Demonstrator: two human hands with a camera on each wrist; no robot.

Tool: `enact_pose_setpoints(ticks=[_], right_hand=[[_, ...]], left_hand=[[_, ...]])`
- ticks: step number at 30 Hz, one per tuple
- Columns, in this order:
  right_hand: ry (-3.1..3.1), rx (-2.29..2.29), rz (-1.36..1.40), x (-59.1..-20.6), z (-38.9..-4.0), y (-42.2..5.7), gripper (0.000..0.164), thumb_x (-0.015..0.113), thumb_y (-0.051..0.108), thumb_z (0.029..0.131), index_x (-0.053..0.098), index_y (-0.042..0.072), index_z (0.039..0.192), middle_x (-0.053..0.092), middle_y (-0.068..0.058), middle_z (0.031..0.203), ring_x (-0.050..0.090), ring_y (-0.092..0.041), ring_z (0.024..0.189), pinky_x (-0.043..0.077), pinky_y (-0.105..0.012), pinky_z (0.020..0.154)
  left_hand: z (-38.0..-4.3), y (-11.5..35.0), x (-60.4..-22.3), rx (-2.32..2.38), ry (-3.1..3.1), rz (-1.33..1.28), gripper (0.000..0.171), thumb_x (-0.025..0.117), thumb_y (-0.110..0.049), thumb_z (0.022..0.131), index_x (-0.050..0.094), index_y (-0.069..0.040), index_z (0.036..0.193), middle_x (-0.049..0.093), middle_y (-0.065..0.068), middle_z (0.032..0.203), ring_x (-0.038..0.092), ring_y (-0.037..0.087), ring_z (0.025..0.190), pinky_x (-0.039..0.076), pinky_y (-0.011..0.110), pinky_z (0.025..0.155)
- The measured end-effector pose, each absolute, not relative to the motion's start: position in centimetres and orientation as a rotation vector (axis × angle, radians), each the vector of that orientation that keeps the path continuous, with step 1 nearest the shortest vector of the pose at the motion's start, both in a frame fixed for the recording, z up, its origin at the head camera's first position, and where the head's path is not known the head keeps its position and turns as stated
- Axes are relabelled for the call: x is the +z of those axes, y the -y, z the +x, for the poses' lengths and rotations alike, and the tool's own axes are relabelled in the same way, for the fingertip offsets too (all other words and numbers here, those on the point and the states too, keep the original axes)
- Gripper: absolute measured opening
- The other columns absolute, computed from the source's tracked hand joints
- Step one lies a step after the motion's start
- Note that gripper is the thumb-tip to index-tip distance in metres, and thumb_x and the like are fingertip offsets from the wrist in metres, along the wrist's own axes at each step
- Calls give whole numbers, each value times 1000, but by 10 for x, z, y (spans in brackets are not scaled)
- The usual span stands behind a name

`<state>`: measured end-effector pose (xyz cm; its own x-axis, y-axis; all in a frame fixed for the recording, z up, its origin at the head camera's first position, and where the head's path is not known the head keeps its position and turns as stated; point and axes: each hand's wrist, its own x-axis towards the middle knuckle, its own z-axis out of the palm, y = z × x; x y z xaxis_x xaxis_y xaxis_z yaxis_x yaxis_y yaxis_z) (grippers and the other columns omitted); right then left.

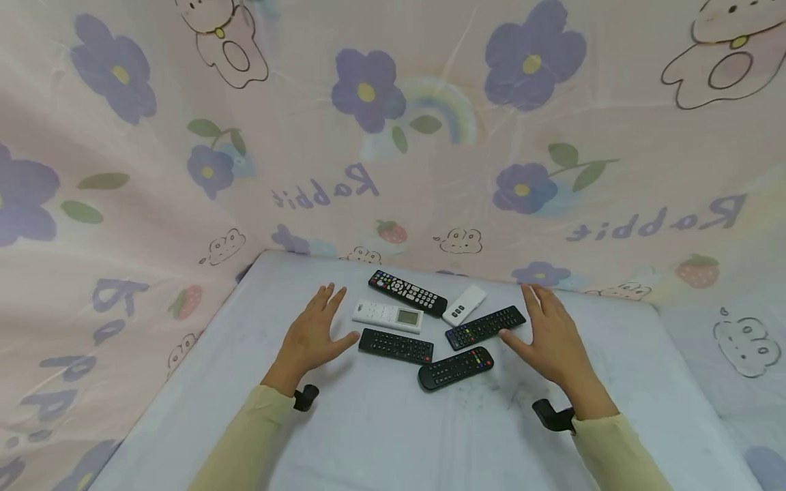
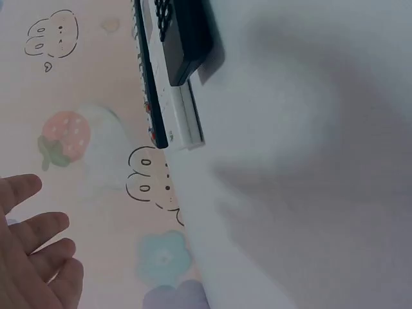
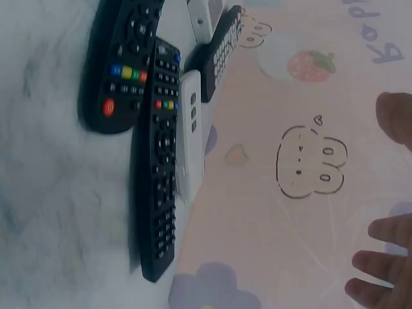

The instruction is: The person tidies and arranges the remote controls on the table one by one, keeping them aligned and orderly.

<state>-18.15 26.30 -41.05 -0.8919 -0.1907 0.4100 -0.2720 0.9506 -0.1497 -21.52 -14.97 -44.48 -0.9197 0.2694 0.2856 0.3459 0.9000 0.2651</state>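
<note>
the left hand (image 1: pixel 312 335) is released, fingers apart and grasping nothing, at 9 o'clock of a loose cluster of six remotes; its fingers point to about 1 o'clock. the right hand (image 1: pixel 552 339) is released too, at 3 o'clock of the cluster, fingers pointing to about 11 o'clock. both wrist views show the hands apart from the remotes.

nearest the left thumb, at 8 o'clock of the cluster, lies a plain black remote (image 1: pixel 396 346). nearest the right thumb, at 3 o'clock, is a long black remote (image 1: pixel 484 328), tilted towards 2 o'clock. at 5 o'clock sits a round-ended black remote (image 1: pixel 456 369), also tilted towards 2. at 10 o'clock is a white remote with a screen (image 1: pixel 373 313), at 11 a black remote with white buttons (image 1: pixel 407 293), and at 1 to 2 a small white remote (image 1: pixel 464 305).

all six lie on a white desk (image 1: pixel 381 436). pale yellow sleeves (image 1: pixel 245 436) come in from 7 and 5 o'clock. beyond the desk, at 12, hangs a pink cloth (image 1: pixel 430 184) printed with purple flowers, strawberries and rabbits.
</note>
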Motion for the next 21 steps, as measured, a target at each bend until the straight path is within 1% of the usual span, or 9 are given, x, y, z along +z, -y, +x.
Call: enact_pose_setpoints(ticks=[4, 7, 10, 13, 18, 21], right_hand=[[2699, 359, 377, -416, -185, -254, 91, 59, 58, 71, 23, 8, 139, 31, -19, 136, 30, -38, 122, 28, -55, 93], [2700, 430, 403, -421, -187, -246, 87, 60, 56, 71, 28, 8, 136, 34, -18, 134, 32, -38, 120, 32, -55, 91], [2714, 488, 416, -425, -188, -239, 83, 63, 54, 70, 33, 10, 134, 37, -14, 131, 34, -36, 118, 36, -53, 88], [2740, 540, 442, -429, -190, -232, 78, 66, 49, 69, 37, 12, 131, 42, -11, 128, 37, -33, 116, 38, -51, 87], [2794, 631, 481, -434, -194, -218, 67, 69, 41, 69, 45, 14, 125, 48, -9, 121, 43, -29, 112, 40, -48, 87], [2806, 678, 522, -439, -198, -208, 59, 71, 36, 69, 50, 13, 120, 53, -6, 116, 48, -25, 107, 42, -45, 86]], left_hand=[[-215, 147, -448, -510, 2850, -477, 83, 53, -61, 72, 21, -25, 139, 27, 6, 142, 20, 26, 132, 34, 48, 96], [-213, 146, -452, -528, 2855, -486, 81, 55, -59, 71, 26, -23, 138, 33, 5, 138, 27, 25, 129, 35, 46, 96], [-212, 145, -458, -553, 2850, -491, 78, 58, -57, 71, 32, -21, 135, 38, 3, 134, 35, 23, 123, 37, 43, 95], [-212, 144, -464, -584, 2859, -469, 75, 60, -56, 70, 36, -22, 132, 43, 0, 129, 42, 21, 115, 40, 41, 91], [-212, 142, -473, -651, 2916, -428, 70, 60, -57, 70, 42, -23, 128, 48, -1, 123, 47, 19, 110, 43, 40, 86], [-213, 142, -480, -693, 2968, -390, 69, 59, -58, 70, 44, -23, 127, 50, -2, 120, 49, 17, 108, 44, 39, 84]])
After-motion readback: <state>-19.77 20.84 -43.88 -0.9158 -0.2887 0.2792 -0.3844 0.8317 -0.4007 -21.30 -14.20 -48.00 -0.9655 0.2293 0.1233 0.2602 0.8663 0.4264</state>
